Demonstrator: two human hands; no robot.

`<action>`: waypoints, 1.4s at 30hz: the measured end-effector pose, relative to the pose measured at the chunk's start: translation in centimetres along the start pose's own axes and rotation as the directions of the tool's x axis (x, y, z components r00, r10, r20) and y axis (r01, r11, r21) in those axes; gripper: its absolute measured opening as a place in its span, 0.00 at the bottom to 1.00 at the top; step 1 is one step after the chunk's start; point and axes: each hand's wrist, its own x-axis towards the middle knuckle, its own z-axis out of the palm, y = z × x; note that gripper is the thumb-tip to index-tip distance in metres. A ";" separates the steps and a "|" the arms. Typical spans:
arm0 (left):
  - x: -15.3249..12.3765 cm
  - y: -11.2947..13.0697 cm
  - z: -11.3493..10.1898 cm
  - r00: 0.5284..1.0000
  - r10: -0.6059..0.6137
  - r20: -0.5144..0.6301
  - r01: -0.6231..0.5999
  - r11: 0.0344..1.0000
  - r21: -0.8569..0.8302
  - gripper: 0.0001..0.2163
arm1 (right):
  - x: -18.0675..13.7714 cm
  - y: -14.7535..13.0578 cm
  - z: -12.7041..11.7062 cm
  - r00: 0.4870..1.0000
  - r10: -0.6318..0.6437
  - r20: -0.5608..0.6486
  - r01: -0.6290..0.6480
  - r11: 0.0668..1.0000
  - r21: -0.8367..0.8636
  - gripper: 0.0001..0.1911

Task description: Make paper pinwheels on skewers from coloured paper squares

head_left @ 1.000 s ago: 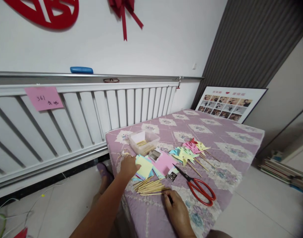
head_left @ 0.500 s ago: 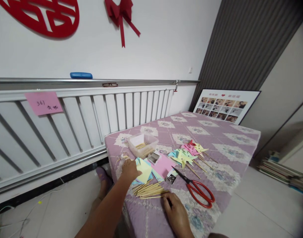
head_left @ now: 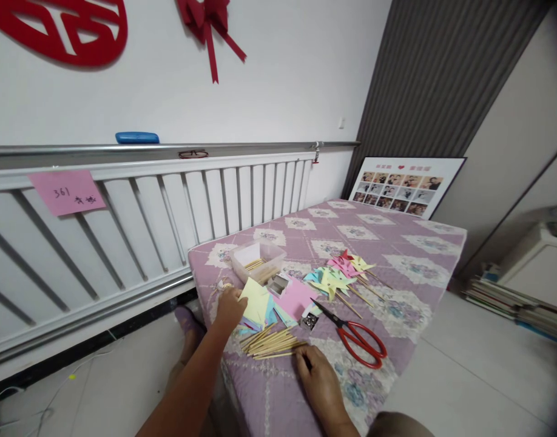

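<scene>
My left hand (head_left: 230,308) pinches a yellow paper sheet (head_left: 256,298) at its left edge, thumb on top. The sheet is tilted up over a pile of blue, purple and other coloured paper (head_left: 270,314). Just below the pile lies a loose heap of thin wooden sticks (head_left: 272,344). Next to the heap's right end, my right hand (head_left: 321,379) rests on the bedspread with its fingers curled inward; whether they hold anything is hidden. Red-handled scissors (head_left: 351,334) lie open to the right of it, points toward a small box of metal pins (head_left: 309,320).
Behind the paper stand a clear plastic box (head_left: 259,258) with sticks inside and a small grey box (head_left: 277,284). Pink paper (head_left: 299,297) lies beside them. Several finished paper pinwheels (head_left: 335,279) lie to the right on the purple bedspread (head_left: 283,394). A white radiator (head_left: 160,212) runs along the wall.
The yellow sheet has been raised and tilted at its top edge by my left hand. My right hand stays beside the sticks. The whole view has shifted slightly.
</scene>
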 end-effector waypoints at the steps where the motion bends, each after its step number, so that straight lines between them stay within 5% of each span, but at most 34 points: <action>1: -0.3 0.0 -0.4 1.000 0.008 0.002 -0.008 0.997 -0.073 0.05 | 0.0 0.0 0.0 1.000 0.005 0.001 -0.005 1.000 0.012 0.09; 5: -3.2 0.7 -0.9 0.997 0.032 0.072 -0.003 0.926 -0.377 0.10 | 0.0 0.0 0.0 0.999 0.036 -0.002 -0.035 0.997 0.072 0.09; 9: -7.8 2.0 0.8 0.986 0.038 0.162 0.070 0.789 -0.611 0.13 | -0.1 -0.2 0.0 0.995 0.101 -0.011 -0.098 0.981 0.165 0.10; 10: -9.0 2.3 1.4 0.980 0.035 0.197 0.117 0.697 -0.707 0.13 | -0.1 -0.3 -0.1 0.993 0.121 -0.011 -0.117 0.974 0.194 0.11; 14: -12.6 2.7 3.6 0.933 -0.008 0.359 0.359 0.044 -0.933 0.14 | -0.4 -0.4 -0.4 0.980 0.197 -0.011 -0.183 0.928 0.325 0.15; 16: -13.7 2.6 4.5 0.916 -0.021 0.401 0.399 -0.068 -0.914 0.16 | -0.6 -0.5 -0.6 0.972 0.234 -0.019 -0.207 0.893 0.400 0.17; 20: -14.9 2.1 5.9 0.891 -0.028 0.453 0.449 -0.097 -0.888 0.16 | -1.3 -0.8 -1.0 0.946 0.324 0.010 -0.273 0.780 0.563 0.20; 31: -15.2 1.4 6.9 0.869 0.004 0.495 0.495 -0.007 -0.869 0.12 | -3.1 -3.3 -0.6 0.858 0.334 0.391 -0.481 0.255 0.839 0.23; 42: -16.6 1.2 7.4 0.906 0.104 0.410 0.420 -0.102 -0.902 0.17 | -3.1 -3.3 0.1 0.832 0.404 0.381 -0.458 0.112 0.882 0.16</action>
